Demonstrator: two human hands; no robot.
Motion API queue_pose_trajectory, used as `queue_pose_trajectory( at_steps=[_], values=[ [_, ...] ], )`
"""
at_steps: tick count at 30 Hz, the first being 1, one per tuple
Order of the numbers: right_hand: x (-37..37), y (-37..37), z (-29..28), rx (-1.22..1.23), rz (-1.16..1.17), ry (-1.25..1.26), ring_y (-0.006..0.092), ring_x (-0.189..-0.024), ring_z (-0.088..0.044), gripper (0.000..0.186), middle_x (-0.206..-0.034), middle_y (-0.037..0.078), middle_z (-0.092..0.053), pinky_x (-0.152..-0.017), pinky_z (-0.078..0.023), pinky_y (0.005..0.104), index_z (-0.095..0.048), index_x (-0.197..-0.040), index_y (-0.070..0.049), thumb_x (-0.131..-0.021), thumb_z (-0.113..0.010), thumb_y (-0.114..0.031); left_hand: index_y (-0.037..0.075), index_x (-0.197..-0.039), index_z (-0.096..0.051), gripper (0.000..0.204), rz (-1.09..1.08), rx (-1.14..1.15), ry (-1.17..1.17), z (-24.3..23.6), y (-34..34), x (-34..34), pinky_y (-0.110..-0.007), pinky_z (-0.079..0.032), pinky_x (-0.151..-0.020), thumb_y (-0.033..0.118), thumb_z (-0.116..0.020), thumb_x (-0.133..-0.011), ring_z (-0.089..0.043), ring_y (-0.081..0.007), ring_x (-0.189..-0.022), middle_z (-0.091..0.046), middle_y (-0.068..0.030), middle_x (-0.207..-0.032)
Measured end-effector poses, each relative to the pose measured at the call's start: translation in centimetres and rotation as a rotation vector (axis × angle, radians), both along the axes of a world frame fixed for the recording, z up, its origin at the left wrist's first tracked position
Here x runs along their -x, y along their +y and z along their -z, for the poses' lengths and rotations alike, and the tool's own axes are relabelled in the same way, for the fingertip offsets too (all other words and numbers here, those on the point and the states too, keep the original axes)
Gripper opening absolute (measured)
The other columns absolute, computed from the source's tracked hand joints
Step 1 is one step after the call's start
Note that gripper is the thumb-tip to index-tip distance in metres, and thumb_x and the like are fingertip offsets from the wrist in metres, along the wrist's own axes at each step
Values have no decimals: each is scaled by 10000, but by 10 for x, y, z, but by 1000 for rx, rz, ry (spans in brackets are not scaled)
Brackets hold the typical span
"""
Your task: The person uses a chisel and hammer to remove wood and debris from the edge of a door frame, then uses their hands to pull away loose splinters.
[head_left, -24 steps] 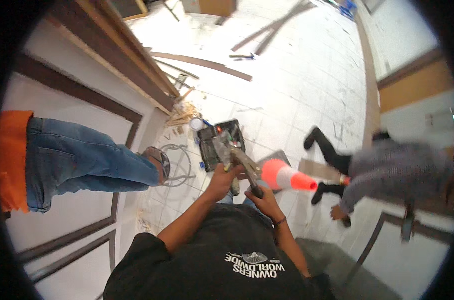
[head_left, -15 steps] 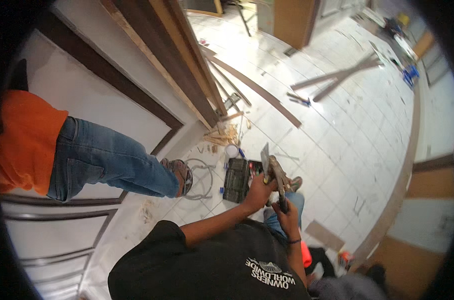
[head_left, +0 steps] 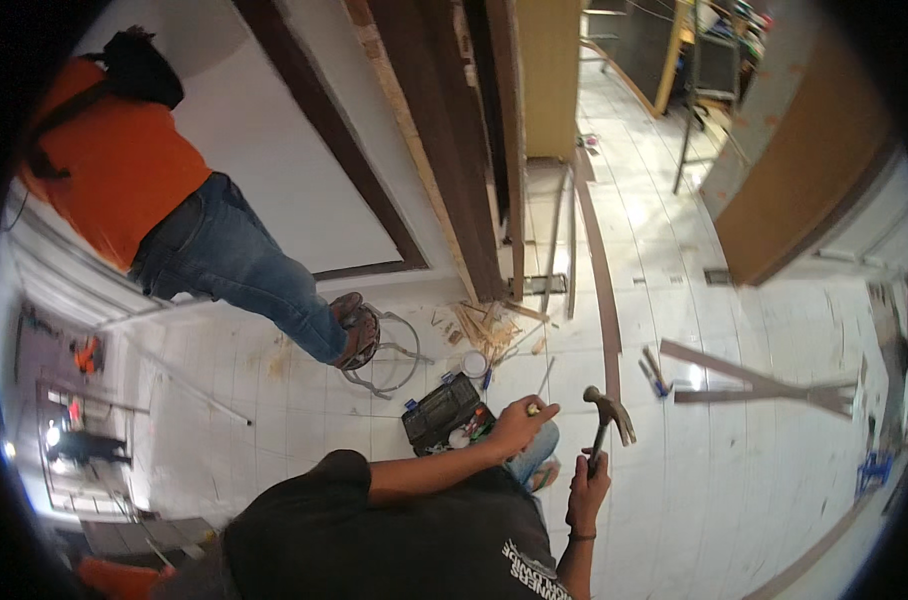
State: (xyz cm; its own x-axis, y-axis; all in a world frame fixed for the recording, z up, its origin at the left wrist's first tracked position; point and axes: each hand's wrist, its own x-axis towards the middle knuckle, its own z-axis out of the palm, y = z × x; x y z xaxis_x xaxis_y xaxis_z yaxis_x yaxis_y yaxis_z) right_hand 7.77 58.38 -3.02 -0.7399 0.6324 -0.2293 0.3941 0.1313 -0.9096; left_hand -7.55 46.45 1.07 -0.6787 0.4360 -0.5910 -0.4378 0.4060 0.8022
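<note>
In the head view, my black shirt (head_left: 394, 525) carries pale lettering, upside down and partly cut by a fold. My right hand (head_left: 587, 492) is wrapped round the handle of a claw hammer (head_left: 602, 436), its head raised and its claw pointing right. My left hand (head_left: 514, 428) grips a small thing with a yellowish end (head_left: 534, 408), mostly hidden by my fingers, just left of the hammer head and apart from it.

Past the hammer, a long brown strip (head_left: 601, 260) runs up the tiled floor (head_left: 664, 490); the tiles spread to my right as far as the crossed boards (head_left: 759, 378). The door frame's (head_left: 489, 250) edge ends beside wood scraps (head_left: 484, 330). Near my left hand, a black toolbox (head_left: 442, 410) stands unlidded, with red and whitish things inside, too small to name.
</note>
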Motion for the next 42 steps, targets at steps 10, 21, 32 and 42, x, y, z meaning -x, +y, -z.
queue_pose_trajectory(
  at_steps=[10, 21, 32, 42],
  values=[
    [154, 124, 14, 70, -262, 78, 44, -460, -395, 153, -576, -32, -436, -402, -317, 213, -492, -922, -46, -880, -519, -190, 94, -1087, -407, 247, -757, -989, -86, -29, 47, 160, -361, -480, -710, 213, -490, -887, -553, -202, -818, -515, -86, -874],
    [367, 158, -6, 13, -700, 80, 117, -490, -428, 156, -558, 25, -453, -464, -339, 283, -533, -910, -38, -859, -545, -185, 87, -1272, -375, 451, -819, -1054, 281, -166, 50, 317, -440, -478, -876, 158, -551, -863, -534, -256, -1047, -531, -133, -1119],
    [502, 146, -77, 35, -1198, 448, 131, -478, -487, 143, -579, 58, -493, -445, -371, 263, -472, -843, -1, -867, -443, -139, -16, -1139, -504, 456, -1023, -749, 482, -190, 40, 385, -292, -530, -708, 297, -608, -824, -640, -213, -799, -625, -132, -940],
    [544, 127, -74, -18, -1383, 723, 102, -531, -448, 166, -637, 38, -479, -501, -388, 258, -461, -933, 12, -882, -424, -142, -14, -1056, -537, 394, -1092, -779, 504, -206, 48, 394, -325, -532, -677, 296, -612, -825, -644, -221, -734, -630, -129, -868]
  ],
)
